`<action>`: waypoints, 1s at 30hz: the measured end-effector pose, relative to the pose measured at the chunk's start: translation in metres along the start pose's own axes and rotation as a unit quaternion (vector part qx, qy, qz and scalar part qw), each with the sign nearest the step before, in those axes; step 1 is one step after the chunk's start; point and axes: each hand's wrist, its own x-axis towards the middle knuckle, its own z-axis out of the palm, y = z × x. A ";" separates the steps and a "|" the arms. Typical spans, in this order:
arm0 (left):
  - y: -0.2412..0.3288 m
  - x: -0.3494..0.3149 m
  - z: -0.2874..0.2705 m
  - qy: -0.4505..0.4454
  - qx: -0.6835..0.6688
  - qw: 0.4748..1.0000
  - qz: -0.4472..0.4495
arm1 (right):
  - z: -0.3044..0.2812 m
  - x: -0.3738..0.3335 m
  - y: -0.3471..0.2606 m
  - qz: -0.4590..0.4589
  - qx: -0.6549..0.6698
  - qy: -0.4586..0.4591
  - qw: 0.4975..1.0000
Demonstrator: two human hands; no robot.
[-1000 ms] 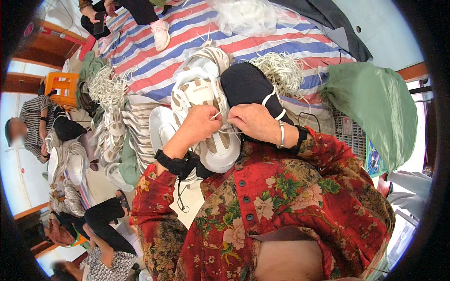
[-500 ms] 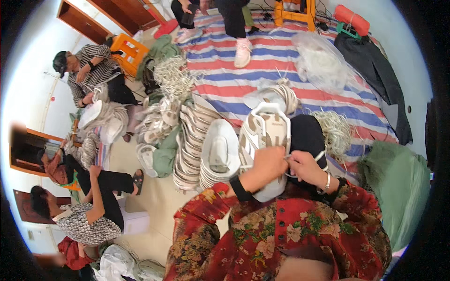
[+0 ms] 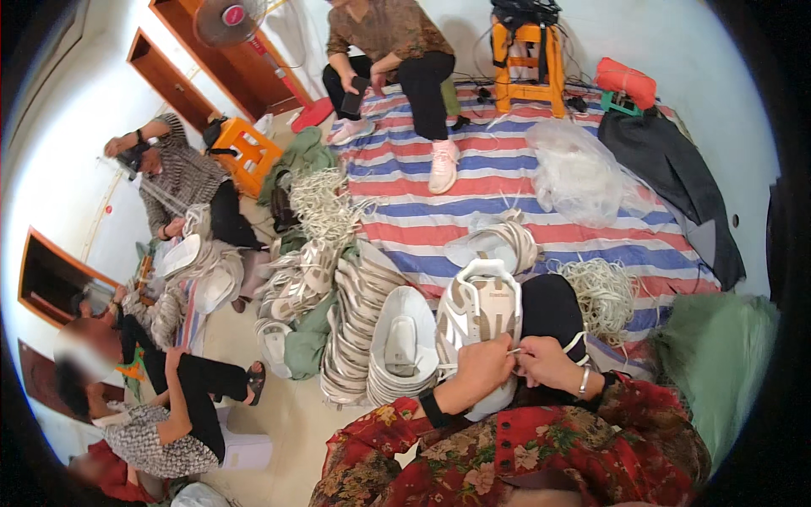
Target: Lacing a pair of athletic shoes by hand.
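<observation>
A white and tan shoe upper (image 3: 478, 314) rests in front of me against my black-clad knee (image 3: 553, 317). Over its near end my two hands come close together. My left hand (image 3: 483, 370) is closed, pinching a thin white shoelace (image 3: 514, 351) between thumb and finger. My right hand (image 3: 549, 362) pinches the same lace from the other side, and a loop of lace shows beside it. Left of the shoe stands a stack of nested uppers (image 3: 401, 342), and another long stack (image 3: 359, 325) is beside that. The near end of the held upper is partly hidden by my hands.
A pile of loose laces (image 3: 601, 296) lies right of my knee, with more uppers (image 3: 500, 243) beyond on the striped sheet (image 3: 405, 182). Green cloth (image 3: 710, 363) is at the right. Seated people (image 3: 190, 182) work at the left; another (image 3: 389, 42) sits ahead with a phone.
The view has tilted up, so the scene sits lower in the picture. My hands stay at the lace with little change. At the left, a person has raised an arm, drawing laces upward.
</observation>
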 end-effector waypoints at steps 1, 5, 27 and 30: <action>0.000 -0.001 -0.001 0.010 0.003 1.000 0.002 | 0.003 0.000 -0.002 0.005 0.003 0.010 1.000; -0.001 -0.004 -0.007 0.023 -0.019 1.000 0.007 | -0.004 0.015 0.008 -0.327 -0.342 0.095 0.876; 0.010 0.031 -0.032 -0.085 0.026 0.996 0.019 | -0.048 0.029 -0.032 -0.436 -0.497 -0.048 0.749; -0.003 0.041 -0.029 -0.150 0.024 0.988 0.024 | -0.044 0.031 -0.024 -0.454 -0.484 -0.034 0.747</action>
